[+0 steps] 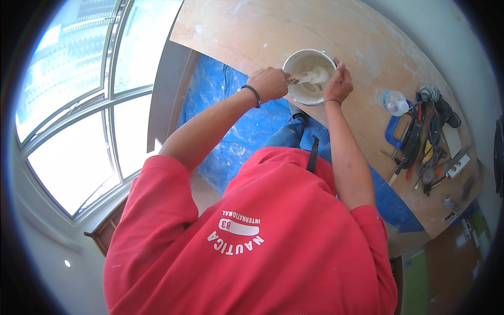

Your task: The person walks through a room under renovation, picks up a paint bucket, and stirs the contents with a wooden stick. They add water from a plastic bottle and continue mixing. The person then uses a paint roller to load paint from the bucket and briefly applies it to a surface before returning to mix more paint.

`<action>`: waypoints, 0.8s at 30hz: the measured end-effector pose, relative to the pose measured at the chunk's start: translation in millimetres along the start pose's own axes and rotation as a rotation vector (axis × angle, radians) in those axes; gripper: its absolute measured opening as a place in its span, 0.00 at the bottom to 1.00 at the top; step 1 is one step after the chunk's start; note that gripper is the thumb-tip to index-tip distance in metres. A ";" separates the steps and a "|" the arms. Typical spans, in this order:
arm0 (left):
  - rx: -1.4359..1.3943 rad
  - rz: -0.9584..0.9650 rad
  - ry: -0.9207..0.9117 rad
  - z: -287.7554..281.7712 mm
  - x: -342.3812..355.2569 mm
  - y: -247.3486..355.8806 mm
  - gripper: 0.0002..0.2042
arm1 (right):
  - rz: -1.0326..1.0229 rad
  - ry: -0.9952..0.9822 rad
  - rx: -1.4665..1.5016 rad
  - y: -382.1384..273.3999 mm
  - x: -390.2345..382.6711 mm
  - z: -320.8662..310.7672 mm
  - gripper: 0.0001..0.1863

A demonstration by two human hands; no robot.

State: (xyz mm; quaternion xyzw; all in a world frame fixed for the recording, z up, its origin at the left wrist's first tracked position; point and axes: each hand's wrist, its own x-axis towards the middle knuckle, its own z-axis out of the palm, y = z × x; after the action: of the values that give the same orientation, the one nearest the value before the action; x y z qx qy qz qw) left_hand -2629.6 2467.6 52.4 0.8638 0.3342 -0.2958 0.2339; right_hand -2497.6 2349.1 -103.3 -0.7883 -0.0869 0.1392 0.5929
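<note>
My left hand (269, 84), with a dark bracelet at the wrist, is closed around a wooden-handled tool (296, 79). The tool's far end dips into a round white bucket (290, 94) and is coated in thick white paste; I cannot tell whether it is a brush or a putty knife. Off-white paste (311, 97) lies inside the bucket and smears its walls. On the bucket's right side, my right hand (339, 83) grips the rim, thumb and fingers around the edge. The bucket sits at the near edge of a wooden tabletop (273, 31).
At the right of the tabletop lie a clear plastic bottle (395, 103), a blue clamp (392, 131), a power strip (458, 166) and several jumbled tools and cables. Blue plastic sheeting (210, 110) covers the floor beneath my feet. Bright windows (73, 152) stand on the left.
</note>
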 end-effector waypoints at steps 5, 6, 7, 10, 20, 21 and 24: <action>0.380 0.010 0.336 -7.1 -38.0 24.3 0.14 | 0.041 -0.031 0.029 -3.8 0.4 -1.4 0.29; 0.385 -0.010 0.331 -10.3 -43.2 26.8 0.16 | 0.038 -0.026 0.034 -4.6 0.4 -1.7 0.29; 0.390 -0.029 0.315 -15.0 -47.6 27.5 0.19 | 0.027 -0.020 0.038 -5.3 0.7 -1.9 0.30; 0.432 -0.034 0.285 -28.2 -60.5 28.3 0.22 | 0.043 -0.030 0.061 -7.7 0.9 -3.5 0.32; 0.534 0.040 0.377 -4.7 -38.3 42.7 0.19 | 0.036 -0.037 0.116 -4.0 0.5 -0.2 0.30; 0.524 0.050 0.328 3.9 -21.8 47.4 0.18 | 0.024 -0.021 0.144 -3.2 0.8 1.3 0.28; 0.489 0.088 0.201 30.2 30.6 51.9 0.17 | 0.019 -0.012 0.089 -1.4 0.1 2.1 0.26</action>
State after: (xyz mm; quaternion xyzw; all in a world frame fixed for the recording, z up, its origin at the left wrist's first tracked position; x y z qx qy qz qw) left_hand -2584.8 2428.2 21.1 0.9333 0.2365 -0.2700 -0.0036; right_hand -2498.1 2351.4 -102.4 -0.7610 -0.0764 0.1532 0.6257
